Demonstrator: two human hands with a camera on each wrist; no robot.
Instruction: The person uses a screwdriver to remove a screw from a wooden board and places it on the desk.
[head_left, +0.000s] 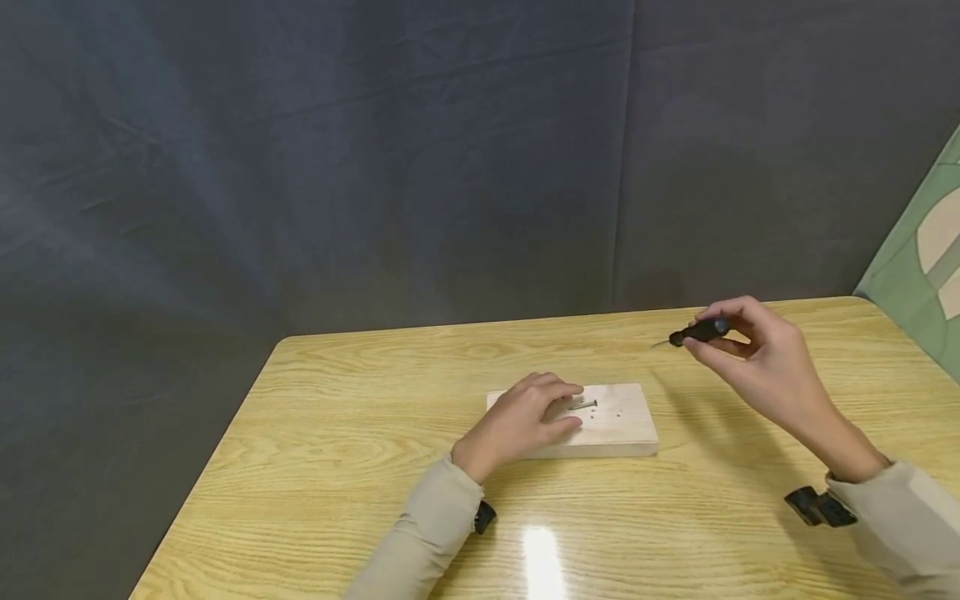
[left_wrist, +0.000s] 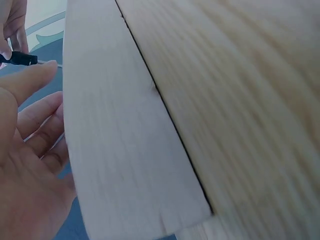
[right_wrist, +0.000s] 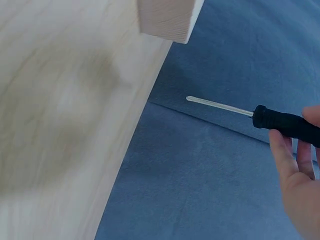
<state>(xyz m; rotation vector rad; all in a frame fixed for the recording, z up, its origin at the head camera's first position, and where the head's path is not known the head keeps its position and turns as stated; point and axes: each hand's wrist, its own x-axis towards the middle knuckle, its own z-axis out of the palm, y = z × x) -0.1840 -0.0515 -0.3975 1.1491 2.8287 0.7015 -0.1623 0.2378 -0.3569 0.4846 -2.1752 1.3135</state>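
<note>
A pale wooden block lies on the table, with small dark holes in its top. My left hand is over the block's left part, thumb and fingers apart. Between them a metal screw shows, its head to the right; I cannot tell whether its other end is in the wood. In the left wrist view the left hand is beside the block, with no object seen in its grasp. Up and to the right, my right hand holds a black-handled screwdriver in the air, its shaft pointing left.
The wood-grain table extends around the block. Behind it hangs a dark curtain. A green patterned surface is at the far right. Black wrist devices sit at both sleeves.
</note>
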